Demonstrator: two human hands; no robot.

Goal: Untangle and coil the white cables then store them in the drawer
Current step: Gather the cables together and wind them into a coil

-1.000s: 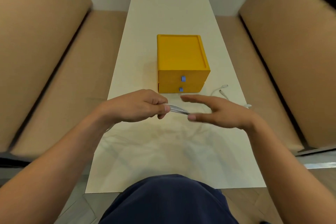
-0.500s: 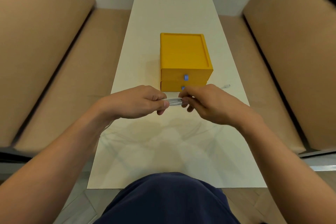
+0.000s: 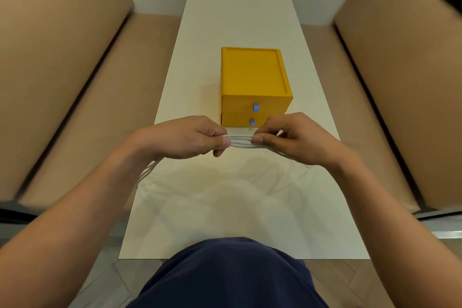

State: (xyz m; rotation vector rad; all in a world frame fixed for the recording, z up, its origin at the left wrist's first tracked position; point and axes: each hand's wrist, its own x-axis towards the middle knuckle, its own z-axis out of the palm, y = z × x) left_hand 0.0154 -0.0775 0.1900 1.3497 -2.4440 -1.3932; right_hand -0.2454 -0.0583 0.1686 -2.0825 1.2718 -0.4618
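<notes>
Several strands of white cable (image 3: 240, 142) run side by side between my two hands, just above the table. My left hand (image 3: 186, 139) pinches the bundle at its left end and my right hand (image 3: 293, 137) pinches it at the right end. More loops of the cable (image 3: 147, 171) hang below my left wrist. Directly behind my hands stands a yellow two-drawer box (image 3: 252, 77) with blue knobs; its upper drawer (image 3: 255, 107) and lower drawer (image 3: 251, 121) are both closed.
The long cream table (image 3: 237, 207) runs away from me between two tan sofas, one to the left (image 3: 62, 82) and one to the right (image 3: 400, 82). My dark blue lap (image 3: 230, 275) sits at the table's near edge.
My right hand, open a second ago, has closed on the cable bundle. Both hands now hold it stretched between them, slightly closer to the drawer box.
</notes>
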